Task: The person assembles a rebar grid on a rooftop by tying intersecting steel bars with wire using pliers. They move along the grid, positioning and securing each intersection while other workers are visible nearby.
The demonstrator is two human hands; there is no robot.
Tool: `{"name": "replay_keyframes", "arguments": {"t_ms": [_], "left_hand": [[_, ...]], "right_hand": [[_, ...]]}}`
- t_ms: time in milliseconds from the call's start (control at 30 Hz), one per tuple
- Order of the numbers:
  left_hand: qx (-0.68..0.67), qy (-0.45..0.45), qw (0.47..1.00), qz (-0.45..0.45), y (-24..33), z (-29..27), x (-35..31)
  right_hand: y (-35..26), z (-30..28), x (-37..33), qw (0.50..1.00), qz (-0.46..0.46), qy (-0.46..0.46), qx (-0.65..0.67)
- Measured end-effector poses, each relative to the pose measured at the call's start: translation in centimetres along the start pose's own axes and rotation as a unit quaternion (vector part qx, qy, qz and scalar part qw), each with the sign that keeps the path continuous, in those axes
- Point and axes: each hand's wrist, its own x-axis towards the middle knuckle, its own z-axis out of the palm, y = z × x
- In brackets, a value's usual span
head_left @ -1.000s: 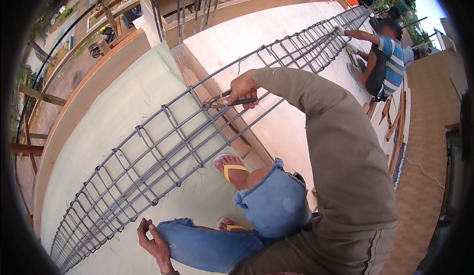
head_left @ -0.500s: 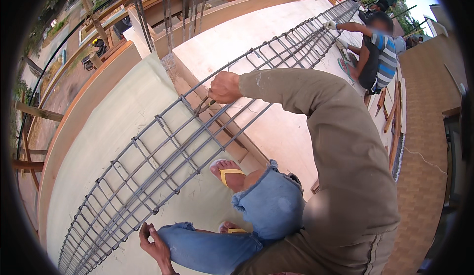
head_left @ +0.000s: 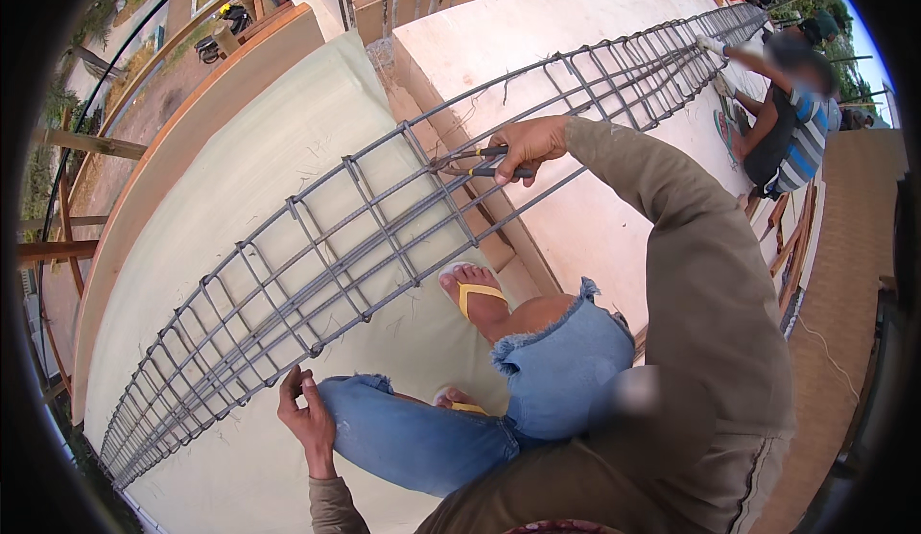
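The right hand (head_left: pixel 530 148) grips pliers (head_left: pixel 486 171), their tips at a bar crossing of the cage (head_left: pixel 384 234) slanting over the pale sheet (head_left: pixel 288 141). The left hand (head_left: pixel 309 424) (fingers bent; I can't tell if holding anything) is beside the jeans (head_left: pixel 413 443).

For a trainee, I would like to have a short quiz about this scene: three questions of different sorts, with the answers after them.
1. What tool does the person's right hand hold at the steel cage?
2. True or false: the person's left hand also grips this tool.
3. Choose one. The sandal straps are: a) red; b) yellow; c) black.

Key:
1. Pliers.
2. False; it is beside the blue jeans, away from the tool.
3. b
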Motion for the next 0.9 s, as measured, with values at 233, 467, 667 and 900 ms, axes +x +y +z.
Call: {"name": "replay_keyframes", "arguments": {"t_ms": [233,467,667,900], "left_hand": [[-0.025,-0.04,0.999,0.022,3.0,3.3,1.2],[-0.191,-0.152,0.965,-0.092,19.9,4.2,1.3],[-0.414,-0.316,0.794,-0.313,42.2,-2.4,0.5],[-0.3,-0.371,0.799,-0.367,54.8,-8.6,-7.5]], "right_hand": [[2.5,6.8,-3.3,0.969,-0.147,-0.023,0.195],[-7.2,11.6,-14.7,0.95,-0.253,0.184,0.009],[-10.4,18.2,-28.0,0.9,-0.243,0.345,-0.107],[-13.0,24.5,-45.2,0.909,-0.161,0.383,-0.03]]}}
